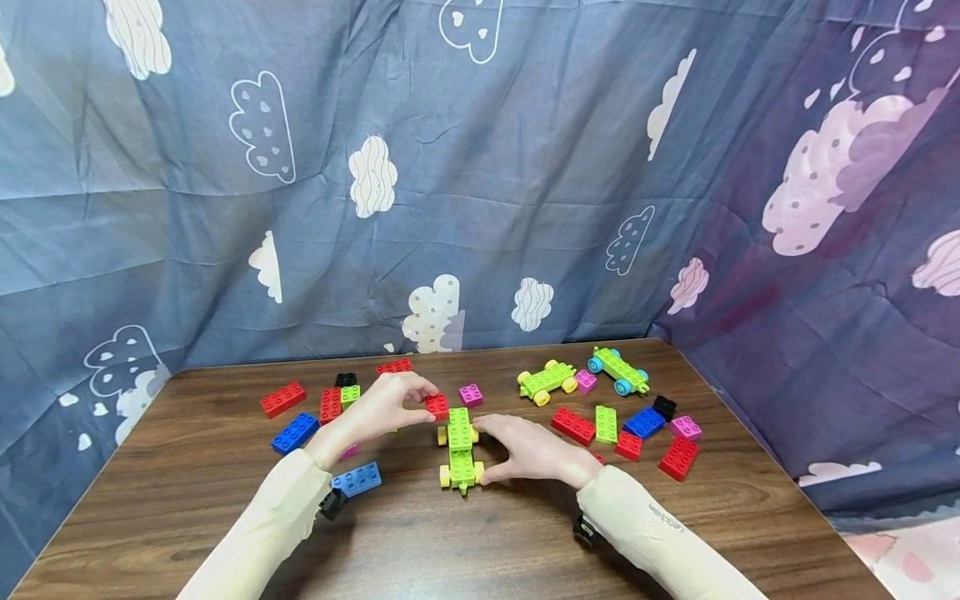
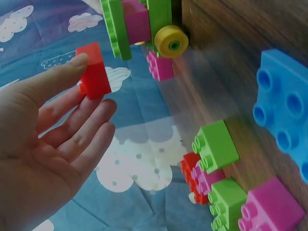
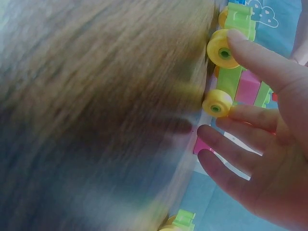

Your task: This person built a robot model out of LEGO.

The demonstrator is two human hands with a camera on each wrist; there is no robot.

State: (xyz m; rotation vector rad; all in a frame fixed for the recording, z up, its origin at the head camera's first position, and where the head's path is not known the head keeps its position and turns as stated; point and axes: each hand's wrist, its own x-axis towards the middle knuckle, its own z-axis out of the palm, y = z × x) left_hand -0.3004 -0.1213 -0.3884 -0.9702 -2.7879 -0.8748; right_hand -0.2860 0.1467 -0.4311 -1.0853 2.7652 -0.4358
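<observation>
Now, left hand (image 1: 378, 410): we pinch a small red brick (image 1: 437, 405) between thumb and fingertips, the other fingers loosely spread; in the left wrist view the brick (image 2: 94, 71) sits at the upper left, clear of the table.
Right hand (image 1: 531, 450): our fingers rest along the side of the green wheeled chassis (image 1: 460, 447), thumb near its rear yellow wheel; they are mostly straight, steadying rather than wrapping it.
Chassis: low centre of the head view, on the wooden table (image 1: 187, 500), with the red brick just above and left of its front end.
Nearby: a blue brick (image 1: 357, 479) at the lower left by our left wrist, two more wheeled chassis (image 1: 547, 380) in the upper right of the table.
Risk: we judge the chassis may roll off on its wheels under a push, since our hold is light.
Risk: the shallow pinch could let the red brick twist or drop.
</observation>
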